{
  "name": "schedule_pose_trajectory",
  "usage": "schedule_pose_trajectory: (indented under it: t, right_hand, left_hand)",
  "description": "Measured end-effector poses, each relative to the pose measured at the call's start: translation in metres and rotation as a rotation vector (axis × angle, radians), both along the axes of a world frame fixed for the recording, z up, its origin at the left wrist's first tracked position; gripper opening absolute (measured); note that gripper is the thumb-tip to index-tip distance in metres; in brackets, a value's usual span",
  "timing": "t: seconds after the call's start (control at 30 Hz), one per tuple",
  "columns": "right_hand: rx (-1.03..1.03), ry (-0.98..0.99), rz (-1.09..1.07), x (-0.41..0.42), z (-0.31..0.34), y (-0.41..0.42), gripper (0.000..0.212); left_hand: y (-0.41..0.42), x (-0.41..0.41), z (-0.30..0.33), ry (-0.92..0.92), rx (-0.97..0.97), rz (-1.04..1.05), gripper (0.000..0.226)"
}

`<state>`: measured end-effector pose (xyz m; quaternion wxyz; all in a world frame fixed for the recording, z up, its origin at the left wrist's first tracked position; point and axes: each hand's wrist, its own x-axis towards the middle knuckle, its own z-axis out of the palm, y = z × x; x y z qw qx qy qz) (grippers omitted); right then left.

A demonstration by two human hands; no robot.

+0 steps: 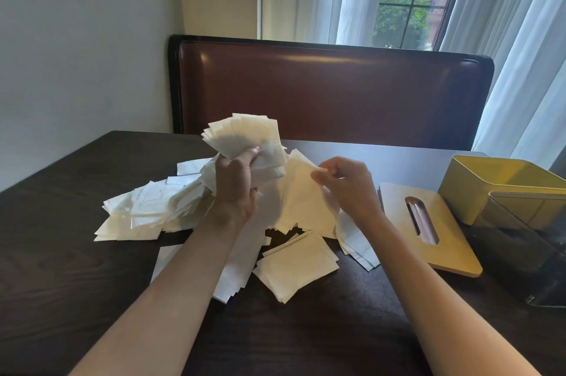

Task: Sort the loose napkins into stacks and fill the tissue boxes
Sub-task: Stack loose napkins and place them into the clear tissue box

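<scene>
The left hand (234,182) holds a fanned bunch of napkins (245,136); the right hand (346,182) pinches one napkin (303,192) beside it (thin paper). A loose squeeze could let the bunch slide apart.

The left hand (235,189) covers the lower part of the fanned napkin stack (245,136) it grips, so the bottom edges cannot be seen. Both forearms hide parts of the loose napkin pile (147,210) and run out of the picture's bottom edge. The yellow box (490,179) is cut by the right edge, as is the clear box (526,253) in front of it (its contents cannot be told). The right hand (349,185) masks the napkin (303,198) edge it pinches.
</scene>
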<state>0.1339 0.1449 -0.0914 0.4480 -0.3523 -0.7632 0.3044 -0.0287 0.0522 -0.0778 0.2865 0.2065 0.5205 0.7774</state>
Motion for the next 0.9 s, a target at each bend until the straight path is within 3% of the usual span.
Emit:
schedule_pose_trajectory:
  t: [0.07, 0.2, 0.43, 0.63, 0.8, 0.9]
  right_hand:
    - [-0.012, 0.093, -0.021, 0.002, 0.0, 0.001, 0.003]
    - [-0.033, 0.261, -0.023, 0.005, 0.003, 0.002, 0.005]
    - [-0.097, 0.2, -0.079, 0.006, -0.002, 0.007, 0.009]
    - [-0.116, 0.488, -0.001, 0.011, 0.01, 0.002, 0.01]
    - [-0.167, 0.467, 0.013, 0.011, 0.009, 0.001, 0.011]
    - [-0.177, 0.301, -0.099, 0.01, 0.004, 0.004, 0.01]
  left_hand:
    - [0.0, 0.002, 0.0, -0.004, 0.003, -0.037, 0.038]
    - [-0.003, 0.005, 0.003, -0.014, 0.016, -0.057, 0.038]
    - [-0.002, 0.007, 0.001, -0.005, 0.036, -0.09, 0.041]
    - [-0.003, 0.014, 0.003, -0.03, 0.051, -0.197, 0.029]
    - [-0.001, 0.017, 0.001, -0.008, 0.055, -0.227, 0.029]
    - [-0.001, 0.017, 0.002, -0.051, 0.05, -0.166, 0.034]
